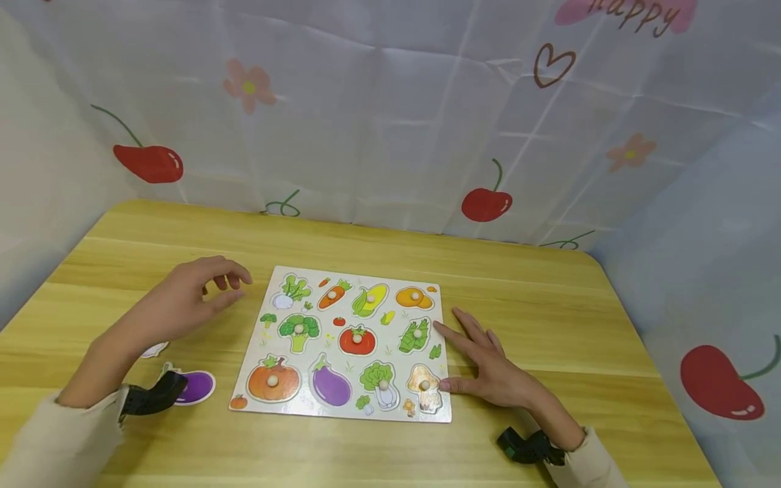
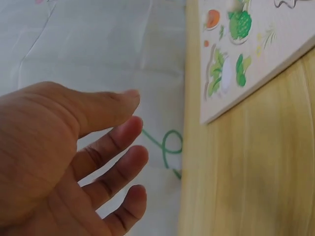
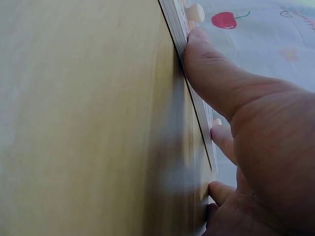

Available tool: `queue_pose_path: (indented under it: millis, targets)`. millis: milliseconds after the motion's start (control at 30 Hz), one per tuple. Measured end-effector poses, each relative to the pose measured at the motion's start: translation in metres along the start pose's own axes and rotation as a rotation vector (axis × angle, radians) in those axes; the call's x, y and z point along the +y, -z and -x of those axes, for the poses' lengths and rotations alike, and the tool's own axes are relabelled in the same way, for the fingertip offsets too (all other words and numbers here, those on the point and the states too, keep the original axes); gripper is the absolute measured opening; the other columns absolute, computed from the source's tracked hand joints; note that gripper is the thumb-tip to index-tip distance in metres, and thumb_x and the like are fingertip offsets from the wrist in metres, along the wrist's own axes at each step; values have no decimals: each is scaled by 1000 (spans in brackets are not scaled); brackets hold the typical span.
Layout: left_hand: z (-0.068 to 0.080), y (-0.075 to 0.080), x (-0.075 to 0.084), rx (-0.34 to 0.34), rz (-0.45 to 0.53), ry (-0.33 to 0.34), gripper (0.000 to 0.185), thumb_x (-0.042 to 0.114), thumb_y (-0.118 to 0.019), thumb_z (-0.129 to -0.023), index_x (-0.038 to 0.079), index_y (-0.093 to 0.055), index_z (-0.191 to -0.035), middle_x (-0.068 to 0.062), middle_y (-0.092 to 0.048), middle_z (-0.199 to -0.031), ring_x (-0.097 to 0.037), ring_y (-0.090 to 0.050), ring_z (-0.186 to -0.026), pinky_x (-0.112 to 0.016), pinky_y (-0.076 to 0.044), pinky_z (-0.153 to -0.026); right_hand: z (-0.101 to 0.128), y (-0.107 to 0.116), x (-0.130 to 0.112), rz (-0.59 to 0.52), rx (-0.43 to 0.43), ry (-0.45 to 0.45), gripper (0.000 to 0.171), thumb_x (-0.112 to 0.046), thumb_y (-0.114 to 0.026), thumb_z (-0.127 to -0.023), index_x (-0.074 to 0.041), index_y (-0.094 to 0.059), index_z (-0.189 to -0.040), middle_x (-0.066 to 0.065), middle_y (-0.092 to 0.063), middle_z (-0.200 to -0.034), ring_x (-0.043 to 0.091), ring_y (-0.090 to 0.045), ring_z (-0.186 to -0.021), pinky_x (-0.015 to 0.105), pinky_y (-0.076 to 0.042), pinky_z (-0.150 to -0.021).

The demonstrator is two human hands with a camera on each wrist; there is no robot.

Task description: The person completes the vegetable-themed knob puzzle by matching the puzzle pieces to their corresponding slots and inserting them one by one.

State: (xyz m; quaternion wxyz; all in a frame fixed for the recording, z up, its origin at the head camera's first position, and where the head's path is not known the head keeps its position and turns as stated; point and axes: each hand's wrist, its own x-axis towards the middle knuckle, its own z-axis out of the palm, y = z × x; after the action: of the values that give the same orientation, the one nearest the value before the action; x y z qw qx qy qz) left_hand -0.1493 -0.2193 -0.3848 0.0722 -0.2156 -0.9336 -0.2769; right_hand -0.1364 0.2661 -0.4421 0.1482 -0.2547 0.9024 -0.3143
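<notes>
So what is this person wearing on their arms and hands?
Both hands are bare, with no gloves or rings visible. The left hand and right hand come out of long, pale cream sleeves that end at the wrists. Each wrist carries a black strap-like mount: the left one sits just past the cuff, the right one likewise. No cables or markings show.
</notes>
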Motion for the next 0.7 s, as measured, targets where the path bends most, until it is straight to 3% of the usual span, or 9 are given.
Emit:
queue_pose_path:
  millis: [200,467,700]
  targets:
    - [19,16,-17,-46,12,16,21,8,-75,-89,22,-71,-104,17,-61,-90,1,-52,-83,-26,-43,-68,0,0,0,5,2,2,90,-42,-80,-83,-23,-35,-158,20,-6,-167,44,0,-153,73,2,-112]
    - [45,32,-41,-137,39,73,30,6,-73,-90,26,-67,-113,12,-62,-98,-1,-50,-87,-25,-41,-69,1,-1,1,-1,4,-4,90,-42,-80,-83,-24,-34,-158,19,-5,-168,44,0,-153,73,3,-112]
    - [64,41,-56,-136,-30,104,38,-1,-76,-84,24,-67,-111,12,-49,-89,-1,-41,-82,-24,-37,-64,0,-1,1,2,2,3,90,-42,-80,-83,-24,-34,-158,19,-5,-168,44,0,-153,72,3,-112]
